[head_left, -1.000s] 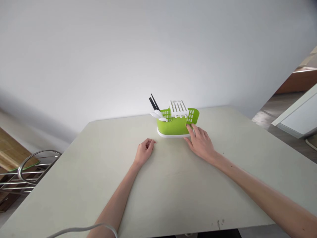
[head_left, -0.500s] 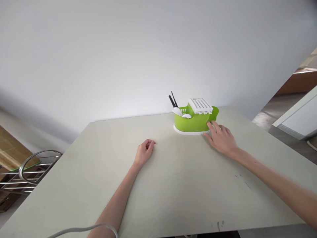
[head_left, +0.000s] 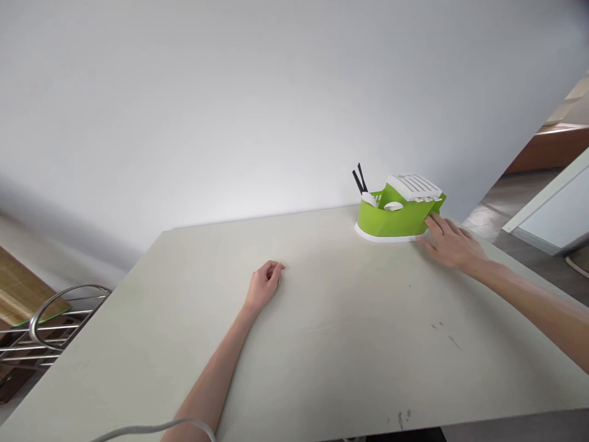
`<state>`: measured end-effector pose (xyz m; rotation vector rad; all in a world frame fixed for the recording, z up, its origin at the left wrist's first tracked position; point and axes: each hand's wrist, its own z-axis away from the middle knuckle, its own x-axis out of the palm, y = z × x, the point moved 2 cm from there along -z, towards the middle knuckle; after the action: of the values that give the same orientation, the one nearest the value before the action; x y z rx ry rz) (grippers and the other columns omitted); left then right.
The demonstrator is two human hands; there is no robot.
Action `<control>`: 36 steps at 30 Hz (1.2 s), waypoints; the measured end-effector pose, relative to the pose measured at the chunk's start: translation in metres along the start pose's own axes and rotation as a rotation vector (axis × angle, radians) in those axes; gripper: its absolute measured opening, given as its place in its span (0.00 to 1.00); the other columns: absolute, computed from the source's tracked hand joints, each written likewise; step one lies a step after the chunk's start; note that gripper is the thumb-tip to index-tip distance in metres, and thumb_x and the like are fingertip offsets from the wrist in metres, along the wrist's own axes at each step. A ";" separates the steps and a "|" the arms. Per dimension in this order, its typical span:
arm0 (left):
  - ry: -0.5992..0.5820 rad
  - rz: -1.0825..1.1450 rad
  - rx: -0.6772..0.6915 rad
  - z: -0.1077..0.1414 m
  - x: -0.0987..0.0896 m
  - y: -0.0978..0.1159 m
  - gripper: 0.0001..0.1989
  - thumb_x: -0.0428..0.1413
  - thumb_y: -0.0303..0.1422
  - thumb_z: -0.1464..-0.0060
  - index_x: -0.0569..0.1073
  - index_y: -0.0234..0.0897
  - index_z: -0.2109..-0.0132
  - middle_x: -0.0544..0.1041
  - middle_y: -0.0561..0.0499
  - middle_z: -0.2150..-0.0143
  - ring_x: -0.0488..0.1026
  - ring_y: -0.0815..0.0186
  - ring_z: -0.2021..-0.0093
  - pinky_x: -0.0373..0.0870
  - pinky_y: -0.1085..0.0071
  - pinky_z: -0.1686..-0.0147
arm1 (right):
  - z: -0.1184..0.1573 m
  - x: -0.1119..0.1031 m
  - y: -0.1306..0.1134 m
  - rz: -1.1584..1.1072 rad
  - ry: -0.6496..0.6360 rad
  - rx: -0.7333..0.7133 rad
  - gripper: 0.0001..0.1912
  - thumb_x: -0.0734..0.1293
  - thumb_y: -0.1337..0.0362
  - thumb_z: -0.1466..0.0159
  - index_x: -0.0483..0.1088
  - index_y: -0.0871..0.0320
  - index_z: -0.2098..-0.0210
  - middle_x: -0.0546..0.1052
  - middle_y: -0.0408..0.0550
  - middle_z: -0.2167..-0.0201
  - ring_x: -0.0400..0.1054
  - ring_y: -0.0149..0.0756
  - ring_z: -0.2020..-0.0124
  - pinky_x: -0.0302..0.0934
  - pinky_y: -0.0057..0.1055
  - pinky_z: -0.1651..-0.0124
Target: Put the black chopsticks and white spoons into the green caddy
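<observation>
A green utensil holder [head_left: 391, 220] with a white base and a white slotted top [head_left: 414, 187] stands at the back right of the pale table [head_left: 322, 344]. Black chopsticks [head_left: 359, 179] and white spoons [head_left: 394, 206] rest in its left part. My right hand [head_left: 451, 242] has its fingers apart, with fingertips against the holder's right end; part of that end is hidden behind them. Near the table's middle, my left hand [head_left: 264, 284] rests with fingers curled in, and nothing shows in it.
A metal rack [head_left: 69, 325] with a wooden board [head_left: 27, 285] stands beyond the left edge. A grey cable [head_left: 151, 427] crosses my left forearm. Behind the table is a pale wall [head_left: 230, 123]; a white cabinet [head_left: 552, 212] stands at the right.
The green holder has slid to the right along the back of the table and turned slightly, with my right hand moving along at its right end. My left hand has hardly moved.
</observation>
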<state>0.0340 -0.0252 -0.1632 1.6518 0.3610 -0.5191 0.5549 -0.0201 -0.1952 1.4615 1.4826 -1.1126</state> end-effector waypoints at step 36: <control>-0.115 -0.516 0.260 0.021 0.022 0.008 0.13 0.49 0.41 0.34 0.75 0.42 0.60 0.74 0.53 0.72 0.65 0.67 0.75 0.57 0.69 0.70 | 0.071 0.027 -0.244 -0.393 -0.036 -0.248 0.29 0.53 0.55 0.22 0.66 0.61 0.30 0.62 0.56 0.26 0.54 0.48 0.25 0.51 0.53 0.24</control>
<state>0.0541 -0.0481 -0.1700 1.7670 0.6621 -1.0797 0.3063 -0.0689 -0.2270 1.0009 1.8597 -1.1235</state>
